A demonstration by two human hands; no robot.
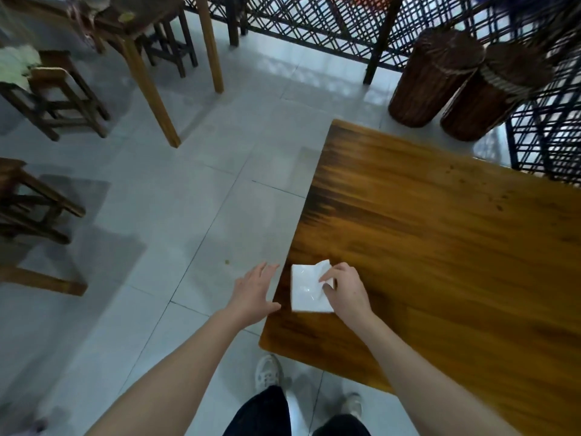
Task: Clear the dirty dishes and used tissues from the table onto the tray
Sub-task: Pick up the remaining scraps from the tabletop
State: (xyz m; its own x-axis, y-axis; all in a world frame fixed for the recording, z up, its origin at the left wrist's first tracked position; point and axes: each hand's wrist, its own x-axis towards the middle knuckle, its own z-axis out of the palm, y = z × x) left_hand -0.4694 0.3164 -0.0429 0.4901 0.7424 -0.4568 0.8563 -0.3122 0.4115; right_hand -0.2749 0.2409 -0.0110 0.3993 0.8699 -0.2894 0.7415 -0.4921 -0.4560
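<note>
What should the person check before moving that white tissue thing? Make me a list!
1. Right hand pinches the tissue sheet: ok.
2. White pack lies fully on the table, near its edge: ok.
3. Left hand is open and free, beside the table edge: ok.
4. Tray to put things on: cannot tell, none in view.
5. Any dirty dishes on the table: cannot tell, only part of it shows.

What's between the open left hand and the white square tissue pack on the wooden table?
Head view: only a bare edge strip of the wooden table separates the left hand from the white tissue pack.
</note>
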